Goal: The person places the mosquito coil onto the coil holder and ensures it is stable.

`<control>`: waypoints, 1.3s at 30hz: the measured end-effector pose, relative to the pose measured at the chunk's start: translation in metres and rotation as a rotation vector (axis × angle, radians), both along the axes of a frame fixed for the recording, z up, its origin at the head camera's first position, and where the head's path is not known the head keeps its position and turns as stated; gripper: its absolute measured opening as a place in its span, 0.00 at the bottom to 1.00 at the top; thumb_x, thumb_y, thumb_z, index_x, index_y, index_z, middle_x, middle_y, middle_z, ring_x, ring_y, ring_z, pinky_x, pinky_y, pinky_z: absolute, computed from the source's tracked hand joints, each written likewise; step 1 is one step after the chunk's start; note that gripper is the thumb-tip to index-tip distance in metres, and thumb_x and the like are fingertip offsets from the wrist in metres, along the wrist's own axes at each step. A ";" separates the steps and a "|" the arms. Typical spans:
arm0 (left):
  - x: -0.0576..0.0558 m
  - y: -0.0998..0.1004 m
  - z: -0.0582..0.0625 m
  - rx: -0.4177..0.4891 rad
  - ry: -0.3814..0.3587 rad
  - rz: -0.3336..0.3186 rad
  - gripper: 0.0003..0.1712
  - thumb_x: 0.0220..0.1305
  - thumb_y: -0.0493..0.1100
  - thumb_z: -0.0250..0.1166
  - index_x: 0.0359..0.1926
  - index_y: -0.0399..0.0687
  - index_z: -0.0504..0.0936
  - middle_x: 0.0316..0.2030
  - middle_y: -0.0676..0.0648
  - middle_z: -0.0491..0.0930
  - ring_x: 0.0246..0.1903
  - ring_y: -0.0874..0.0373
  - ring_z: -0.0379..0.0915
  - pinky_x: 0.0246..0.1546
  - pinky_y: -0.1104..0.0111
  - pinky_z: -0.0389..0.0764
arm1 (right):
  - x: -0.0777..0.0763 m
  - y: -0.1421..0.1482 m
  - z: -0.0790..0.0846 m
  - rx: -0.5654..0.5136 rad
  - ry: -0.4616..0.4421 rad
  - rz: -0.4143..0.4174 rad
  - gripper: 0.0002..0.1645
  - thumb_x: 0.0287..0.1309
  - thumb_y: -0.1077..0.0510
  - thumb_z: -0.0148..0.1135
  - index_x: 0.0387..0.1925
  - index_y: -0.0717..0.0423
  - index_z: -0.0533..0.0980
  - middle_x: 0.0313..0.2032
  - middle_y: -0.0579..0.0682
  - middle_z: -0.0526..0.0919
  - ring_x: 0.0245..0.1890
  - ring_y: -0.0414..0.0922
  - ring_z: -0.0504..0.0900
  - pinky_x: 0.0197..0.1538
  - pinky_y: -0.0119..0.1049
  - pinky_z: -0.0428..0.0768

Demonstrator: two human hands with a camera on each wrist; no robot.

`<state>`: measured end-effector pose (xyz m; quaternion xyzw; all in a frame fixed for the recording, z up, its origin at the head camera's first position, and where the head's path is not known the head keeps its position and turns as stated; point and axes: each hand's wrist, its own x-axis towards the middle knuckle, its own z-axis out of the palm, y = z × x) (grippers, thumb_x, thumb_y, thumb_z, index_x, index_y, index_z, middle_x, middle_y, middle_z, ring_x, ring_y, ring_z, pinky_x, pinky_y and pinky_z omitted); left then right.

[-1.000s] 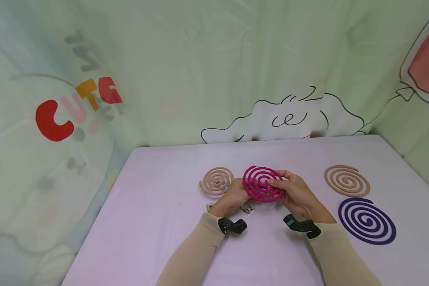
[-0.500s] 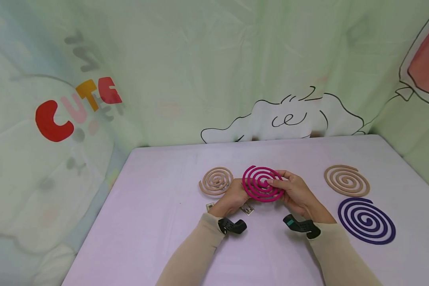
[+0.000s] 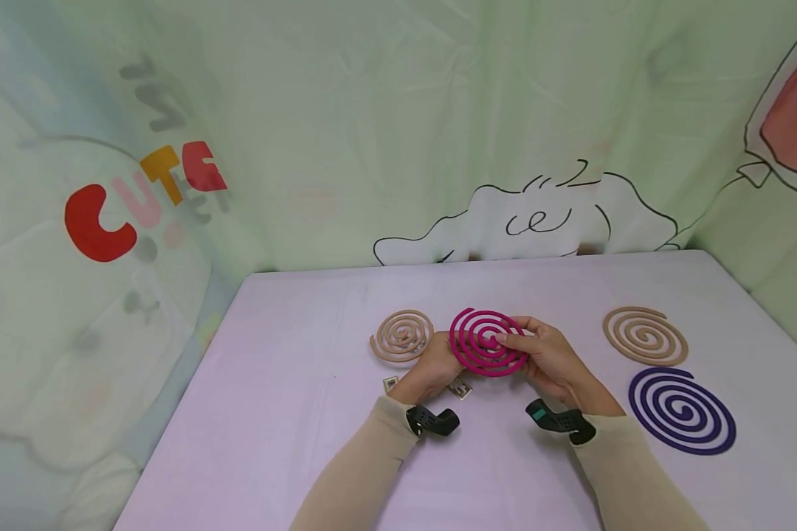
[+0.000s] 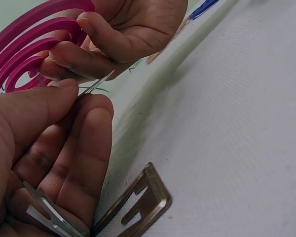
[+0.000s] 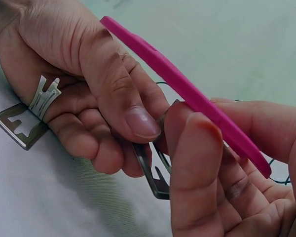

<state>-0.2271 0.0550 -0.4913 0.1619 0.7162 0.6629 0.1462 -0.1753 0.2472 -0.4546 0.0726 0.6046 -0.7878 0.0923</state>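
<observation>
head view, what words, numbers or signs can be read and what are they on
"CUT", plus a fourth letter, E or G: left part of the backdrop.
Grey letters near it: too faint to read.
"2" and "e" shapes in the doodle: perhaps only drawn lines.
Pink coil: none readable.

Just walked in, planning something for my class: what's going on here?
A person's right hand holds a pink spiral coil above the table, while the left hand pinches a metal piece close to it. Whether the two touch is hard to tell. Another metal piece lies by that hand. A tan coil lies to the left; a second tan coil and a purple coil lie to the right.
</observation>
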 end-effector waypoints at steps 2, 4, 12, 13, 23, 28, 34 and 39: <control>0.000 -0.001 0.000 -0.012 0.020 -0.002 0.09 0.67 0.36 0.70 0.35 0.31 0.84 0.20 0.57 0.70 0.25 0.65 0.64 0.27 0.75 0.66 | 0.000 0.000 0.000 0.000 0.003 0.002 0.31 0.70 0.60 0.67 0.65 0.62 0.62 0.50 0.46 0.82 0.42 0.40 0.90 0.47 0.34 0.87; 0.000 -0.001 0.000 -0.022 0.037 -0.007 0.09 0.68 0.37 0.70 0.35 0.32 0.85 0.20 0.57 0.69 0.25 0.65 0.63 0.27 0.75 0.65 | 0.000 0.000 0.000 0.003 0.008 0.004 0.30 0.70 0.60 0.67 0.64 0.62 0.62 0.49 0.46 0.82 0.41 0.40 0.90 0.46 0.33 0.87; -0.001 -0.003 -0.001 -0.107 0.084 -0.008 0.11 0.69 0.44 0.70 0.35 0.40 0.87 0.21 0.58 0.69 0.25 0.67 0.64 0.28 0.75 0.66 | -0.002 -0.001 -0.003 0.034 0.017 0.007 0.27 0.69 0.61 0.67 0.62 0.62 0.64 0.49 0.47 0.82 0.39 0.38 0.89 0.43 0.30 0.87; -0.001 -0.003 0.000 -0.117 0.081 -0.006 0.11 0.69 0.45 0.70 0.34 0.41 0.86 0.21 0.58 0.69 0.25 0.67 0.64 0.28 0.75 0.66 | -0.002 -0.001 -0.003 0.042 0.017 0.006 0.28 0.69 0.61 0.67 0.62 0.62 0.64 0.49 0.48 0.82 0.39 0.38 0.88 0.43 0.30 0.87; -0.001 -0.004 -0.001 -0.128 0.091 -0.007 0.13 0.70 0.46 0.69 0.32 0.41 0.85 0.20 0.58 0.69 0.25 0.67 0.63 0.28 0.75 0.66 | -0.002 -0.002 -0.004 0.107 -0.001 0.000 0.33 0.68 0.58 0.69 0.65 0.63 0.63 0.48 0.47 0.82 0.36 0.37 0.87 0.40 0.29 0.86; -0.001 -0.003 -0.003 -0.099 0.095 0.001 0.13 0.69 0.44 0.70 0.31 0.39 0.85 0.19 0.57 0.69 0.24 0.66 0.63 0.27 0.75 0.65 | -0.002 -0.003 -0.004 0.126 -0.001 -0.003 0.34 0.68 0.58 0.69 0.66 0.64 0.62 0.46 0.46 0.83 0.34 0.37 0.87 0.39 0.29 0.86; -0.001 -0.002 -0.005 -0.083 0.082 0.006 0.12 0.68 0.43 0.71 0.32 0.37 0.85 0.20 0.57 0.69 0.24 0.66 0.64 0.27 0.75 0.66 | -0.002 -0.003 -0.003 0.141 0.000 -0.007 0.38 0.67 0.57 0.70 0.69 0.66 0.61 0.45 0.45 0.85 0.34 0.38 0.88 0.40 0.31 0.87; -0.002 -0.002 -0.003 -0.083 0.073 0.006 0.11 0.68 0.44 0.71 0.34 0.38 0.86 0.20 0.57 0.69 0.25 0.66 0.64 0.28 0.75 0.66 | -0.003 -0.002 -0.003 0.155 -0.001 -0.014 0.41 0.67 0.56 0.71 0.71 0.66 0.61 0.44 0.45 0.85 0.34 0.38 0.88 0.41 0.31 0.87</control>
